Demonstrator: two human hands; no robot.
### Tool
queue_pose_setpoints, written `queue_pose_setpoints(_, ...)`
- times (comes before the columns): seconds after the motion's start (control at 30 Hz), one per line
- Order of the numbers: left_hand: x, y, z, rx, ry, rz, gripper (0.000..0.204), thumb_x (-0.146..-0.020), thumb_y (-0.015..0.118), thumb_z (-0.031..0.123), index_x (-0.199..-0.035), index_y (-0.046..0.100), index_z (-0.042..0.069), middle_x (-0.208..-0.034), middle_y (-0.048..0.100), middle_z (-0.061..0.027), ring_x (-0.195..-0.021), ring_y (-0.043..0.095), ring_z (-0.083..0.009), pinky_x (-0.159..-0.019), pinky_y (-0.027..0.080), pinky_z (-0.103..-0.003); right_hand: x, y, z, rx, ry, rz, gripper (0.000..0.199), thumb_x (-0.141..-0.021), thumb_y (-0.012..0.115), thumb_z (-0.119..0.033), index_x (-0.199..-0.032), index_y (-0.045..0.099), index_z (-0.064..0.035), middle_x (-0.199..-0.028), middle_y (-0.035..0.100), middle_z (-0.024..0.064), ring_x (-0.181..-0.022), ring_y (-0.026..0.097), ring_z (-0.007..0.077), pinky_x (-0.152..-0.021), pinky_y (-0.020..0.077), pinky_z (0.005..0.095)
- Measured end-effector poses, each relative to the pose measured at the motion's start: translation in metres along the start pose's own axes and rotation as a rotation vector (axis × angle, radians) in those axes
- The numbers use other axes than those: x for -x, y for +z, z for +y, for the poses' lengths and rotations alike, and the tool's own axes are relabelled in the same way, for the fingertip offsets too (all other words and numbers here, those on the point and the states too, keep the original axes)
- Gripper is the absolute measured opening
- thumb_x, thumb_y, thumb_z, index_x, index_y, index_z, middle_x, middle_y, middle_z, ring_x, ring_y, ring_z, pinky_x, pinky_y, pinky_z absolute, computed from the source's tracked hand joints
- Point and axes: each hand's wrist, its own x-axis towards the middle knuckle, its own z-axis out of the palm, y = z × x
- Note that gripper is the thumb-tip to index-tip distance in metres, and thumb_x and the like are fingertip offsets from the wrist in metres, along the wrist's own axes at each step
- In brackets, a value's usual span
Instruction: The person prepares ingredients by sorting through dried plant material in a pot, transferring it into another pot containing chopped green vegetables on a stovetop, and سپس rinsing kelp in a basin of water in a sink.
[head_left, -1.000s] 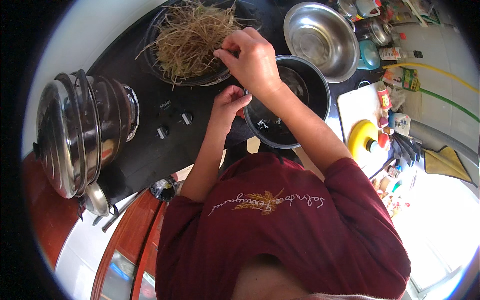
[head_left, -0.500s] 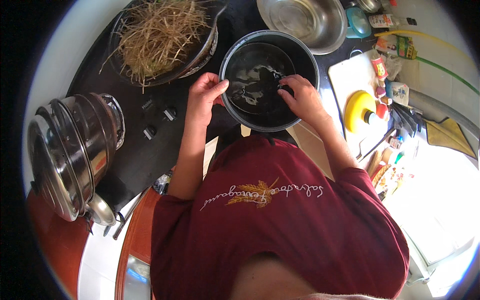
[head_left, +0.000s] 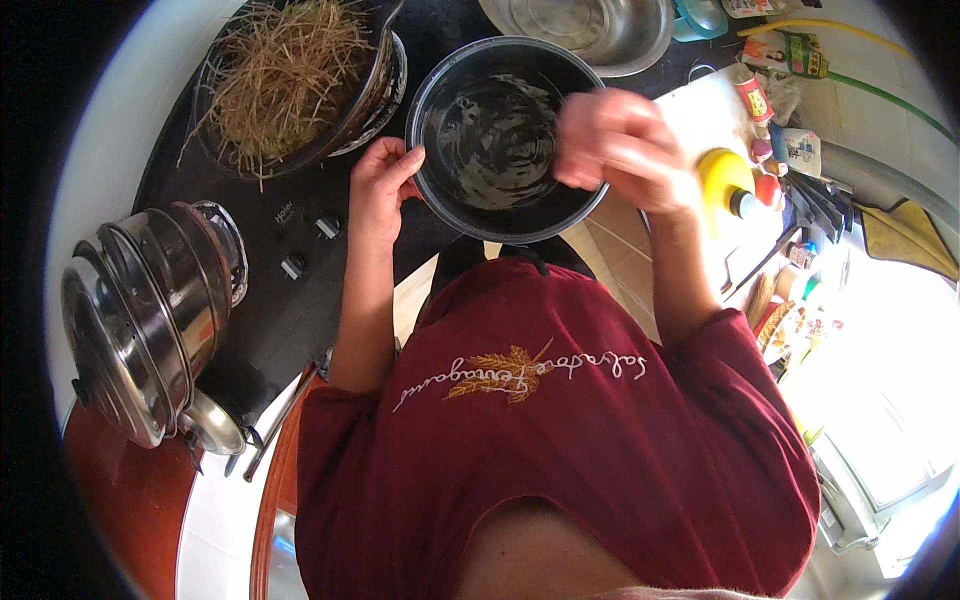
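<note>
A round dark pot point(head_left: 505, 228) with water point(head_left: 490, 145) in it stands in front of me near the counter's edge. Ripples run across the water's surface. My left hand point(head_left: 378, 192) is closed on the pot's left rim, thumb on top and fingers outside. Over the right part of the pot, my right hand point(head_left: 628, 150) is raised above the rim with its fingers bent. Motion smears those fingers, so I cannot make out whether they hold anything.
Brown dry stalks point(head_left: 290, 75) fill a wide pan at the back left. A stacked steel steamer point(head_left: 150, 310) sits at left, near stove knobs point(head_left: 327, 228). Behind the pot is a steel basin point(head_left: 625, 45). At right stand a yellow bottle point(head_left: 722, 180) and several small containers.
My right hand has lifted out of the pot and moved right, above its rim. The water now shows round ripples. My left hand keeps its grip; the whole view has shifted slightly.
</note>
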Motion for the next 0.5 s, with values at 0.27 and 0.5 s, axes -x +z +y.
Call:
queue_pose_setpoints(0.27, 0.002, -0.001, 0.001, -0.052, 0.023, 0.007, 0.015, -0.08, 0.065, 0.013, -0.078, 0.052, 0.006, -0.068, 0.055, 0.0002, -0.055, 0.055, -0.0073, -0.048, 0.047, -0.021, 0.022, 0.022, 0.009, 1.233, 0.28, 0.28, 0.026, -0.082, 0.062, -0.014, -0.105, 0.06, -0.0026, -0.103, 0.062, 0.0106, -0.098, 0.058, 0.0195, -0.083, 0.0453, 0.0267)
queue_pose_setpoints(0.5, 0.0, 0.001, 0.0, -0.041, 0.032, 0.01, 0.016, -0.08, 0.065, 0.014, -0.076, 0.052, 0.007, -0.068, 0.055, 0.0005, -0.054, 0.054, -0.0069, -0.048, 0.047, -0.02, 0.019, 0.019, -0.03, 0.107, 0.099, 0.059, 0.024, -0.083, 0.062, -0.017, -0.097, 0.06, 0.0028, -0.102, 0.062, 0.0143, -0.096, 0.06, 0.0195, -0.084, 0.0473, 0.0336)
